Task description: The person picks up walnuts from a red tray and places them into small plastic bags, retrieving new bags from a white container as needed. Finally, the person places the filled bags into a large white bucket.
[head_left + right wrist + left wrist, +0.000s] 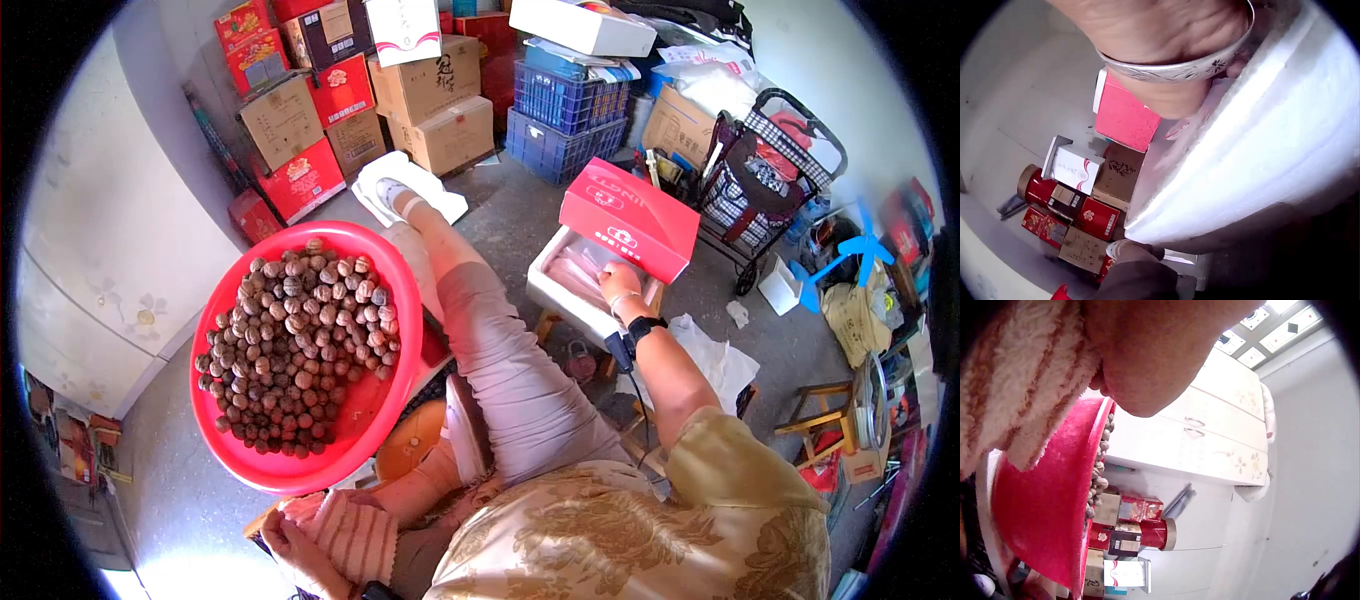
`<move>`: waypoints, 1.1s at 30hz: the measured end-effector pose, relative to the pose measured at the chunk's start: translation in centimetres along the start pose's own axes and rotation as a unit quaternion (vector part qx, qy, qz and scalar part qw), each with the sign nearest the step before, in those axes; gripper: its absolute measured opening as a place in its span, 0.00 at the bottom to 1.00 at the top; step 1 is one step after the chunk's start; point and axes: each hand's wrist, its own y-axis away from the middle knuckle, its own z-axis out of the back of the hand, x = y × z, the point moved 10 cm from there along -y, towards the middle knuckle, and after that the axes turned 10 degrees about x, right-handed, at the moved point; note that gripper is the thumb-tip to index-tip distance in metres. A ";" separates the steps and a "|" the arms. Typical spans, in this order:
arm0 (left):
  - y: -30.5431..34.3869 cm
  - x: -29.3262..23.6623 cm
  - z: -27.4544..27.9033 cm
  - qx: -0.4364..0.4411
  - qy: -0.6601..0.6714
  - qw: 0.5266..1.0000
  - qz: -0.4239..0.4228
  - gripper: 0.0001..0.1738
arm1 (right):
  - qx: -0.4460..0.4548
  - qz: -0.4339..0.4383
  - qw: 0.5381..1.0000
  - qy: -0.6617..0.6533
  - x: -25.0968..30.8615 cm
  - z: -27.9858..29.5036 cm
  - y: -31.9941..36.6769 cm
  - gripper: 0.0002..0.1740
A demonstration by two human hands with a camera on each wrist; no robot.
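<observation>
A striped fluffy towel (350,540) lies in my left hand (298,550), which grips it beside the red basin. In the left wrist view the towel (1022,381) hangs from under the hand (1147,356). The red plastic basin (395,270) holds many walnuts (295,345) in their shells. My right hand (622,284) reaches inside a white foam box (570,305), at clear plastic bags (575,268). A red lid-like carton (630,220) stands against the far side of this box. The foam wall hides the right fingertips in the right wrist view, so I cannot tell whether they pinch a bag.
Stacked cartons (440,120) and blue crates (565,135) stand at the back. A wire shopping cart (760,190) is at the right, near a blue fan (860,245). A small wooden stool (820,420) stands at the right, a white cabinet (110,220) on the left.
</observation>
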 end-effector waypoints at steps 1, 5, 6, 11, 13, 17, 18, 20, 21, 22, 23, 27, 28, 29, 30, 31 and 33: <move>0.0 -0.1 0.0 0.007 0.005 1.000 0.002 0.15 | 0.000 -0.007 0.999 -0.040 -0.4 0.0 0.2 0.14; 0.3 -0.8 0.0 -0.001 -0.016 1.000 -0.008 0.16 | 0.010 -0.004 0.993 -0.116 -1.3 -0.2 0.2 0.16; 0.2 -0.6 0.0 0.000 -0.016 1.000 -0.008 0.16 | 0.010 -0.004 0.993 -0.116 -1.2 -0.1 0.3 0.16; 0.4 -0.7 0.0 0.003 0.006 1.000 -0.016 0.15 | -0.060 0.031 0.993 -0.095 -0.1 1.8 1.8 0.12; 0.4 0.3 -0.1 -0.005 0.037 0.999 -0.022 0.15 | -0.127 0.099 0.983 -0.088 2.7 3.9 4.2 0.11; 0.4 -0.1 -0.1 -0.007 0.019 1.000 -0.007 0.16 | -0.128 0.224 0.957 -0.133 10.1 5.7 9.6 0.07; 0.4 -0.3 -0.3 -0.005 0.020 1.000 -0.010 0.16 | -0.091 0.205 0.964 -0.145 12.2 5.9 11.1 0.07; 0.4 -0.1 -0.5 0.005 0.027 1.000 -0.011 0.15 | -0.004 0.273 0.928 -0.252 16.3 4.6 13.6 0.08; 0.5 -0.1 -0.6 0.006 0.027 1.000 -0.013 0.15 | 0.075 0.263 0.910 -0.312 18.7 4.4 15.5 0.10; 0.6 -1.3 -1.7 0.054 -0.016 0.996 -0.073 0.14 | 0.133 0.268 0.922 -0.247 20.7 3.2 16.8 0.10; 1.0 -2.5 -2.7 0.100 -0.058 0.984 -0.132 0.13 | 0.163 0.307 0.893 -0.286 22.8 2.5 18.6 0.11; 7.8 -7.6 -11.9 0.334 0.431 0.824 0.154 0.07 | 0.302 0.424 0.811 -0.267 29.5 -0.5 25.3 0.09; 6.9 -7.4 -12.7 0.329 0.218 0.916 0.070 0.06 | 0.358 0.422 0.792 -0.258 30.7 -1.8 26.7 0.08; 7.1 -9.2 -13.8 0.354 0.134 0.923 -0.071 0.06 | 0.414 0.421 0.769 -0.245 31.8 -3.1 28.4 0.07; 7.6 -8.4 -15.2 0.375 0.151 0.911 -0.082 0.06 | 0.455 0.417 0.740 -0.267 32.8 -3.6 29.6 0.08; 8.2 -9.0 -16.1 0.386 0.158 0.903 -0.106 0.08 | 0.476 0.418 0.724 -0.275 33.6 -4.0 30.5 0.08; 8.8 -7.7 -17.9 0.429 0.232 0.872 -0.048 0.10 | 0.538 0.389 0.690 -0.289 34.9 -4.9 32.2 0.08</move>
